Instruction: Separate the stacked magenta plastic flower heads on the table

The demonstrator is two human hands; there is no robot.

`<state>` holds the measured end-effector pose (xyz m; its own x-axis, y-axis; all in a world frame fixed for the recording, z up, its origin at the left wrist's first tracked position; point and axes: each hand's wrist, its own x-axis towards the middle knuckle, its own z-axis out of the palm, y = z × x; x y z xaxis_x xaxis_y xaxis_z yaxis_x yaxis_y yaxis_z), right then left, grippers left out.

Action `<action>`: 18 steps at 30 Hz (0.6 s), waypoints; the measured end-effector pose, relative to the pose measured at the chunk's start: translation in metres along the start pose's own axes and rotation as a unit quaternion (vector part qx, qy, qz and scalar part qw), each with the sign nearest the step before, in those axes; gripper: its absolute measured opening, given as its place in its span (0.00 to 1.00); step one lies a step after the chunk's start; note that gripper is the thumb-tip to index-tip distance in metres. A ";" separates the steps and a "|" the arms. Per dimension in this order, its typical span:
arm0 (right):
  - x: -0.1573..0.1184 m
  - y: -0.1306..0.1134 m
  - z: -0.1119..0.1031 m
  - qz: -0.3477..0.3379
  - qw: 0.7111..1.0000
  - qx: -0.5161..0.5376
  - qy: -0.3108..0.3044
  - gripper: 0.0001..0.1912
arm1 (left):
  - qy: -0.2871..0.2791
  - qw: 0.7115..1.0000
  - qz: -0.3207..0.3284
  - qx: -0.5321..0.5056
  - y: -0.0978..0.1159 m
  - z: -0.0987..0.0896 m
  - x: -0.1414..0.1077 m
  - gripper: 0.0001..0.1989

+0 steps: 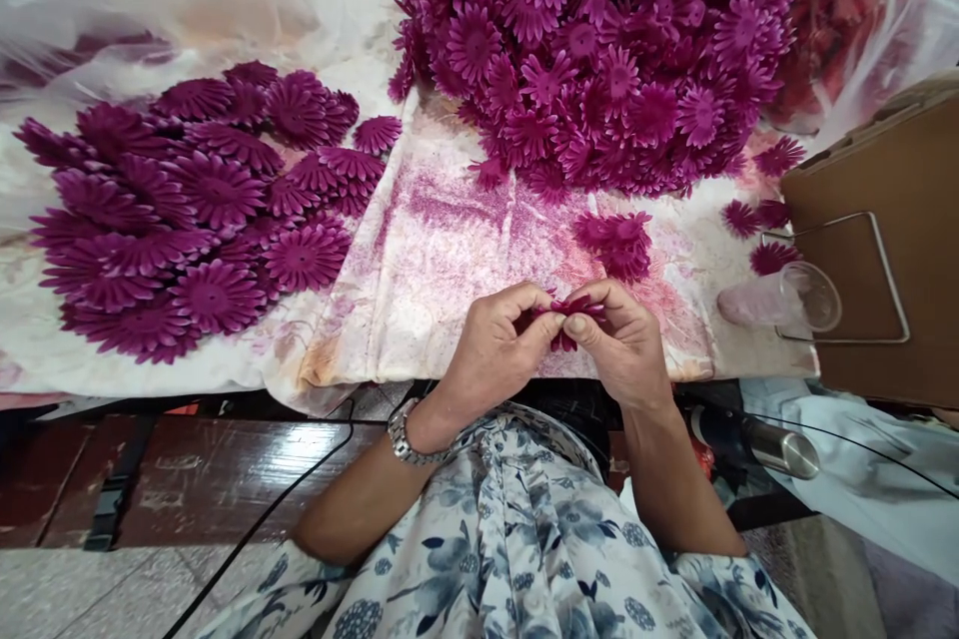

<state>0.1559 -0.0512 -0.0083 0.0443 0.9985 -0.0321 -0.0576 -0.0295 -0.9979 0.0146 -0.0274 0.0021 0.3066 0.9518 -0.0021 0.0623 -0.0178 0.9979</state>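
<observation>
My left hand (498, 347) and my right hand (621, 339) meet at the table's front edge, both pinching one magenta fabric flower (570, 312) between thumbs and fingers. Most of that flower is hidden by my fingers. A big loose heap of the same flowers (599, 50) lies at the back centre. Flatter, layered flowers (195, 210) are spread out to the left. A small clump of flowers (618, 240) lies just beyond my hands.
A stained cloth (442, 240) covers the table. A clear plastic cup (786, 298) lies on its side at the right, by a cardboard box (891, 250) with a wire loop. A plastic bag of red pieces (846, 10) sits back right.
</observation>
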 end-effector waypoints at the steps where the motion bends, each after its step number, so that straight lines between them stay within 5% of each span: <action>1: 0.001 0.001 -0.002 0.001 1.000 0.002 -0.011 0.08 | -0.016 1.000 -0.004 -0.016 -0.001 -0.001 0.000 0.07; 12: -0.002 0.009 0.002 -0.116 0.969 -0.209 0.054 0.12 | -0.035 0.997 -0.049 -0.042 -0.006 -0.001 -0.005 0.11; 18: 0.000 0.009 0.007 -0.168 0.939 -0.286 0.091 0.18 | -0.054 0.979 -0.096 -0.171 -0.014 0.003 -0.006 0.14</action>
<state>0.1484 -0.0515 -0.0169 0.1373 0.9327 0.3335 0.5339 0.2139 -0.8181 0.0147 -0.0336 -0.0119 0.4202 0.8893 -0.1804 -0.1877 0.2797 0.9416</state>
